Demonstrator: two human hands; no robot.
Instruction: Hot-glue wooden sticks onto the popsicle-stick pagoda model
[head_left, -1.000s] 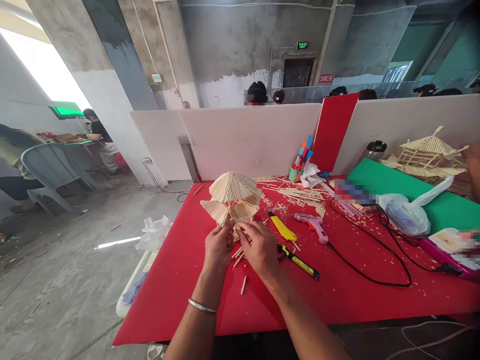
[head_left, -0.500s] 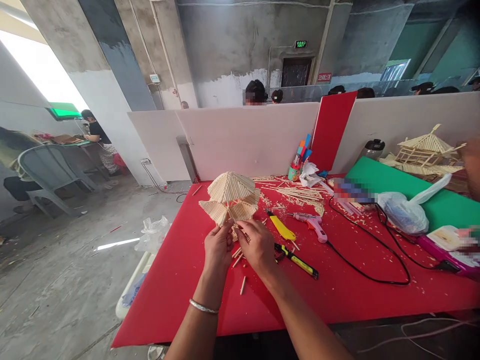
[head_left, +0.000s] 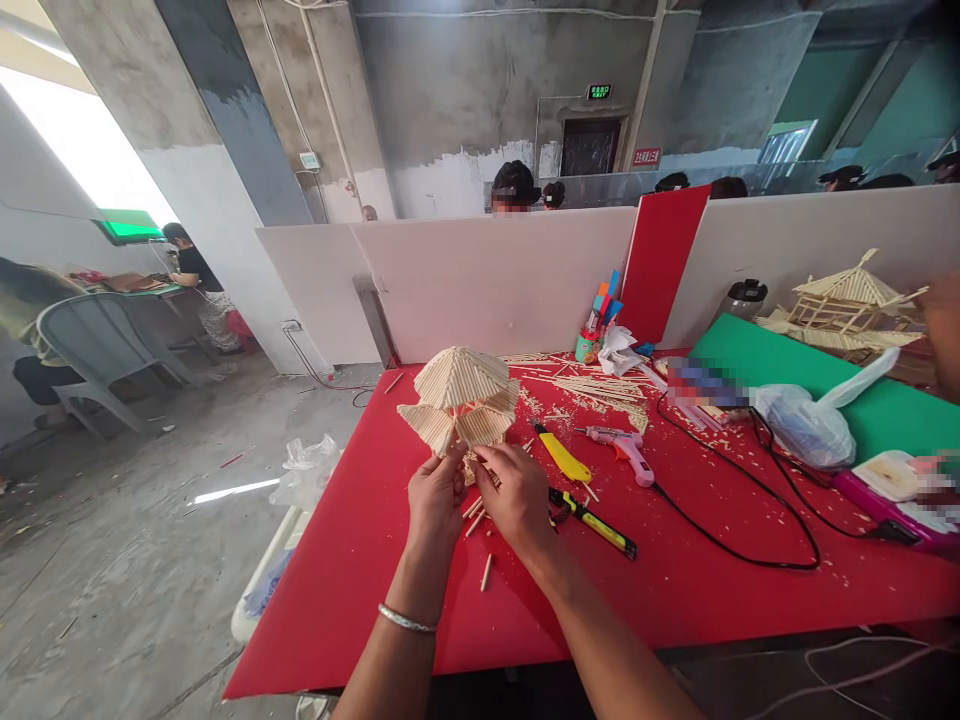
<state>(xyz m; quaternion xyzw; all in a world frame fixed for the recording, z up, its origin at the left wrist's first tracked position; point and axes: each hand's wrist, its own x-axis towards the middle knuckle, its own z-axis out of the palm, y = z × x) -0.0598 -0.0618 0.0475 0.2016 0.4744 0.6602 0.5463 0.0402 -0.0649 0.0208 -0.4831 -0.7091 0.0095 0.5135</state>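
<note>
A model pavilion (head_left: 462,375) built of thin wooden sticks stands on the red table, with a domed upper roof and a flared lower roof. At the front corner of the lower roof, my left hand (head_left: 436,490) is closed, thumb and fingers pinched together. My right hand (head_left: 517,492) is closed right beside it, its thumb and forefinger meeting just below the roof edge. What the fingertips hold is too small and covered to make out. Short cut sticks (head_left: 475,515) lie under and beside my right hand. Part of the model's base is hidden behind my hands.
Right of my hands lie a yellow utility knife (head_left: 562,455), yellow-and-black pliers or cutters (head_left: 600,525) and a pink glue gun (head_left: 622,450) with a black cord. Loose sticks (head_left: 585,385) cover the back. A green board (head_left: 787,370) and a second stick model (head_left: 847,305) are farther right.
Both hands stay at the front corner of the lower roof with hardly any movement. The model pavilion has shifted very slightly in view.
</note>
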